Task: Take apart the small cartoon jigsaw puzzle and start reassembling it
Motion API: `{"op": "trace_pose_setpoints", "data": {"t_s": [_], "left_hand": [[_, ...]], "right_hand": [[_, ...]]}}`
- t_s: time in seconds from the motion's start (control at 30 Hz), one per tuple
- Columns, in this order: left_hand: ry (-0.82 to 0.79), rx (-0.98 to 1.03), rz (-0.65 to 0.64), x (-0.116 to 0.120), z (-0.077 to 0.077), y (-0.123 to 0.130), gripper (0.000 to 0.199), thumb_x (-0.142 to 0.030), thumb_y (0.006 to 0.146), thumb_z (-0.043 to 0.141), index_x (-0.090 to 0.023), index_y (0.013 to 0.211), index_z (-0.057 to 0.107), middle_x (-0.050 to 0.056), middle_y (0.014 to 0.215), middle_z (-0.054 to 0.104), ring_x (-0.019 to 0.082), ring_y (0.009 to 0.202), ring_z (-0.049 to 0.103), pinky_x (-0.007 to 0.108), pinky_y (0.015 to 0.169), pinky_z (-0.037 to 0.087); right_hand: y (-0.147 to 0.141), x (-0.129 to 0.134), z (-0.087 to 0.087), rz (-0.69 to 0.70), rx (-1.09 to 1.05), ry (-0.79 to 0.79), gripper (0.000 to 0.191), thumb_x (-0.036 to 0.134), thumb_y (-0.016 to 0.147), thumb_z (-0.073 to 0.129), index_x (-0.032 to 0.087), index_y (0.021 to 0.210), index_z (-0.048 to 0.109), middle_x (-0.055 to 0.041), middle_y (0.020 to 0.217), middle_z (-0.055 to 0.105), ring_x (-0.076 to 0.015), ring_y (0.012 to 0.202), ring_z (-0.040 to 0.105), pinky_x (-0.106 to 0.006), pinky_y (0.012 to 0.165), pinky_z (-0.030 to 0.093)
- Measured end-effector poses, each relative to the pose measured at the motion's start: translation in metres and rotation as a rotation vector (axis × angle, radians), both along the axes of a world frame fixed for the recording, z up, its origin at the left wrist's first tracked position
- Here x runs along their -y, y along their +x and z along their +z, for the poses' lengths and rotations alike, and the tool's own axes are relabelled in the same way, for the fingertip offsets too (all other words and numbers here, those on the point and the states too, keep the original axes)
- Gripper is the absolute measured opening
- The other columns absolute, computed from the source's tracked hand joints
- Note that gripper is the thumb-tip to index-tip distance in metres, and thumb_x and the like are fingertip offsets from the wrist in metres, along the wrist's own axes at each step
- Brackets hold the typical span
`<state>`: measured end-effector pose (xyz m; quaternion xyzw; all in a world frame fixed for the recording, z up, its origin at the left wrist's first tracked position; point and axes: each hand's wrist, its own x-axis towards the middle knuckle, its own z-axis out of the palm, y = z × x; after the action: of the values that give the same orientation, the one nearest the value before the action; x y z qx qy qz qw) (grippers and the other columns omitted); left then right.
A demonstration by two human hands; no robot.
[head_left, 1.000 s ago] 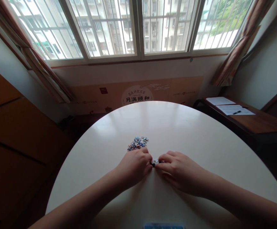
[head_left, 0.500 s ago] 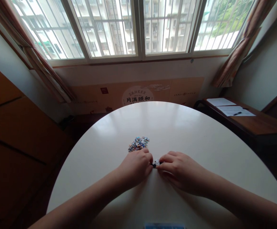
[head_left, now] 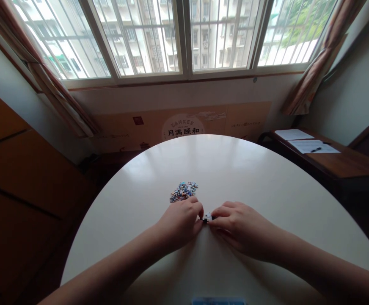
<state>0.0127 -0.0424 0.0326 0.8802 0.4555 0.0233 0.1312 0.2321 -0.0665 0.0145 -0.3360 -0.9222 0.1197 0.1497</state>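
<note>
Between my fingertips, low over the white round table (head_left: 251, 169), is a small cluster of jigsaw puzzle pieces (head_left: 207, 217), white above and black along its lower edge. My left hand (head_left: 183, 220) pinches its left side, thumb and fingers closed. From the right, my right hand (head_left: 237, 224) grips the other side with thumb and forefinger. My fingers cover both ends, so its full outline is hidden. Just beyond my left hand lies a loose heap of multicoloured puzzle pieces (head_left: 183, 191), its near edge partly behind the knuckles.
A blue flat item (head_left: 218, 301) shows at the bottom edge of the view. At the right stands a brown wooden desk (head_left: 359, 163) with paper sheets (head_left: 313, 146) and a dark pen (head_left: 315, 150). Behind the table is a printed cardboard panel (head_left: 117, 123) under a barred window.
Both hands keep their grip in nearly the same place. The cluster between them has shifted very slightly, and the camera view has moved a little.
</note>
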Motion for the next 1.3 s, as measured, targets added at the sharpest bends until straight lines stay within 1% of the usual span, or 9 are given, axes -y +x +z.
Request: {"op": "trace_pose_setpoints", "data": {"t_s": [0.17,0.3,0.5,0.73,0.83,0.93,1.1,1.2,1.3], "left_hand": [[0.031,-0.015,-0.008,-0.001,-0.004,0.0,0.014,-0.021,0.087,0.058,-0.022,0.089,0.072,0.003,0.1,0.069,0.022,0.085,0.069,0.034,0.075,0.053],[0.026,-0.035,-0.002,-0.001,-0.002,0.0,0.014,-0.02,0.087,0.057,-0.021,0.088,0.071,0.004,0.099,0.07,0.023,0.086,0.069,0.033,0.074,0.053],[0.045,0.009,-0.013,-0.001,-0.002,-0.002,0.016,-0.023,0.089,0.059,-0.022,0.099,0.071,0.004,0.104,0.07,0.023,0.088,0.069,0.035,0.078,0.054],[0.071,-0.018,-0.051,-0.004,-0.009,-0.001,0.019,-0.026,0.093,0.055,-0.022,0.091,0.074,0.004,0.097,0.07,0.022,0.085,0.069,0.033,0.074,0.053],[0.084,-0.042,-0.022,-0.004,-0.006,0.0,0.023,-0.026,0.095,0.053,-0.021,0.089,0.074,0.005,0.095,0.072,0.021,0.085,0.069,0.031,0.073,0.052],[0.101,-0.074,0.05,-0.003,-0.002,0.001,0.024,-0.028,0.096,0.053,-0.019,0.086,0.072,0.006,0.096,0.071,0.021,0.083,0.069,0.03,0.071,0.051],[0.179,-0.102,0.156,-0.002,0.006,0.0,0.018,-0.029,0.097,0.054,-0.019,0.095,0.069,0.006,0.098,0.07,0.021,0.087,0.067,0.029,0.07,0.05],[0.232,-0.131,0.179,-0.002,0.012,-0.002,0.021,-0.025,0.1,0.049,-0.019,0.091,0.067,0.005,0.095,0.068,0.019,0.083,0.065,0.027,0.066,0.047],[0.251,-0.148,0.163,-0.003,0.015,-0.004,0.024,-0.021,0.1,0.047,-0.018,0.086,0.067,0.005,0.092,0.067,0.018,0.078,0.064,0.026,0.062,0.044]], "right_hand": [[0.0,0.001,0.003,0.001,-0.003,-0.002,0.023,0.019,0.096,0.055,0.025,0.105,0.074,-0.0051,0.1,0.073,-0.02,0.09,0.062,-0.034,0.084,0.047],[0.0,0.0,0.001,0.009,0.003,0.01,0.023,0.019,0.096,0.055,0.024,0.108,0.074,-0.0056,0.1,0.072,-0.0201,0.09,0.062,-0.035,0.084,0.047],[0.0,0.0,0.0,0.005,0.006,0.005,0.023,0.019,0.096,0.055,0.024,0.107,0.074,-0.0059,0.099,0.072,-0.0202,0.09,0.062,-0.034,0.084,0.047],[-0.001,-0.001,0.001,0.0,0.019,-0.001,0.022,0.019,0.095,0.055,0.025,0.105,0.073,-0.0039,0.099,0.072,-0.0197,0.088,0.061,-0.035,0.082,0.046],[-0.001,0.0,0.001,0.002,0.016,-0.004,0.022,0.02,0.097,0.053,0.025,0.105,0.073,-0.0043,0.098,0.072,-0.0196,0.088,0.061,-0.034,0.083,0.047],[0.0,0.001,0.002,0.012,0.01,-0.003,0.023,0.02,0.097,0.053,0.024,0.106,0.074,-0.0061,0.099,0.072,-0.0201,0.09,0.061,-0.034,0.084,0.047],[0.001,0.0,0.001,0.013,0.011,-0.004,0.024,0.021,0.097,0.053,0.024,0.109,0.074,-0.0075,0.101,0.072,-0.021,0.092,0.062,-0.034,0.083,0.047],[0.001,0.0,0.002,0.013,0.015,-0.004,0.024,0.02,0.097,0.053,0.024,0.108,0.074,-0.0078,0.101,0.072,-0.021,0.092,0.062,-0.033,0.082,0.047],[0.001,0.0,0.002,0.009,0.016,-0.006,0.023,0.019,0.096,0.054,0.024,0.107,0.074,-0.0076,0.102,0.072,-0.0212,0.093,0.062,-0.033,0.082,0.047]]}}
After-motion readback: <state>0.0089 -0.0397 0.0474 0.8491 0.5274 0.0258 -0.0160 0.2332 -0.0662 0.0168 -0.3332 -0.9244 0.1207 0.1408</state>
